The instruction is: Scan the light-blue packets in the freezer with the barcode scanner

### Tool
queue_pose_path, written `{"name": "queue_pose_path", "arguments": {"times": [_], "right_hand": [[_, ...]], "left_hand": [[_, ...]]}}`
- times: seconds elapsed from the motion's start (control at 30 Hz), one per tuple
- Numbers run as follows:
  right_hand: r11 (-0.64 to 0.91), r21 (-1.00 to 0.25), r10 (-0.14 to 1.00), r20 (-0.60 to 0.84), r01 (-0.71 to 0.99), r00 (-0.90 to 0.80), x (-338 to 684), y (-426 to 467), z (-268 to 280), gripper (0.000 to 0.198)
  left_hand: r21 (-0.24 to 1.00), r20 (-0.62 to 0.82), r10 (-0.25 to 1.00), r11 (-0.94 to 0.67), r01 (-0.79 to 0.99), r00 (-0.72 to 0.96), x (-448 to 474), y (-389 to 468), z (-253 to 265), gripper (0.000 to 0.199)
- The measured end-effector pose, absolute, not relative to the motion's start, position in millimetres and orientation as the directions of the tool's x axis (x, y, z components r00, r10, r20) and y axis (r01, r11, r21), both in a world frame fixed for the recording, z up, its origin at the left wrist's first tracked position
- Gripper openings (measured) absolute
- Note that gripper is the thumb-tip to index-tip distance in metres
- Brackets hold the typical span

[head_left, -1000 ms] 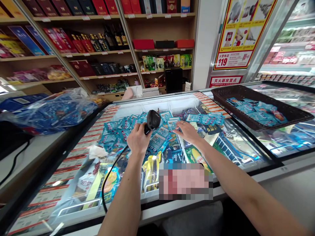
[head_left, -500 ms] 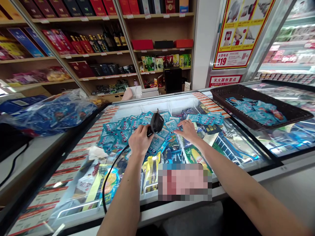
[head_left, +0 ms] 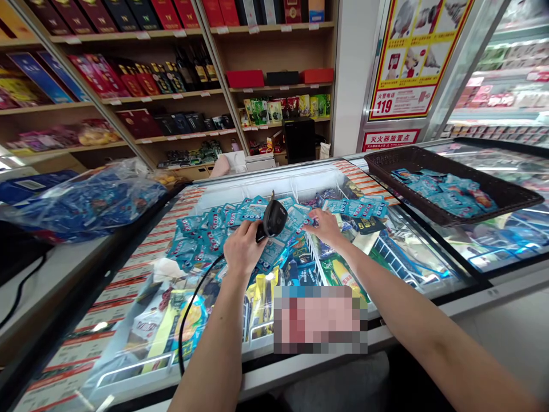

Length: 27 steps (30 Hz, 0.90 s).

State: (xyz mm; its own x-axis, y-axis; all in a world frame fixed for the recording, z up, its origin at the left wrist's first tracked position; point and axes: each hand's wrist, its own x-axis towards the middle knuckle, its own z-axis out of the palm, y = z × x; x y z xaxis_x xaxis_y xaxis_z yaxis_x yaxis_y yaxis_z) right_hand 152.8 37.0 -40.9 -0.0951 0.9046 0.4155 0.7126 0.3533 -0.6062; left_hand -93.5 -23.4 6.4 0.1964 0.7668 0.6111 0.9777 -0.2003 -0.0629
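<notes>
My left hand (head_left: 243, 246) is wrapped round the handle of a black barcode scanner (head_left: 274, 217), its head over a spread of blue snack packets (head_left: 199, 237). The scanner's black cable (head_left: 189, 309) runs down past my left forearm. To the scanner's right, my right hand (head_left: 325, 228) pinches the edge of one blue packet (head_left: 298, 216) between thumb and fingers. More blue packets (head_left: 358, 207) lie in a row beyond that hand. All of these rest on the glass lid (head_left: 266, 182) of a chest freezer, and the scanner hides some packets.
A dark brown basket (head_left: 506, 197) with blue packets stands at the right. On the left, a clear plastic bag (head_left: 98, 194) of blue packages sits beside the freezer. Frozen goods in wire baskets (head_left: 397, 257) show through the glass. Stocked shelves (head_left: 171, 94) line the back wall.
The fingers of my right hand have closed on a packet's edge. My left hand and the scanner stay nearly where they were; the view has shifted slightly.
</notes>
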Motion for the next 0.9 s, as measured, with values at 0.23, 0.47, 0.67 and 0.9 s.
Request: {"name": "queue_pose_path", "arguments": {"times": [0.23, 0.47, 0.67, 0.9], "right_hand": [[0.307, -0.918, 0.932, 0.344, 0.251, 0.117, 159.5, 43.2, -43.0, 0.033], [0.322, -0.929, 0.92, 0.352, 0.182, 0.171, 162.9, 38.5, -38.5, 0.031], [0.316, -0.928, 0.929, 0.345, 0.196, 0.137, 163.0, 32.6, -34.4, 0.03], [0.317, -0.913, 0.926, 0.356, 0.257, 0.125, 162.6, 30.1, -32.5, 0.031]], "left_hand": [[-0.078, 0.586, 0.759, -0.297, 0.952, 0.285, -91.3, -24.0, 6.0, 0.035], [-0.096, 0.569, 0.73, -0.399, 0.912, 0.379, -87.4, -25.5, 5.0, 0.032], [-0.08, 0.555, 0.74, -0.406, 0.91, 0.379, -85.1, -27.1, 8.4, 0.033], [-0.073, 0.534, 0.761, -0.392, 0.917, 0.368, -85.2, -26.8, 8.6, 0.033]]}}
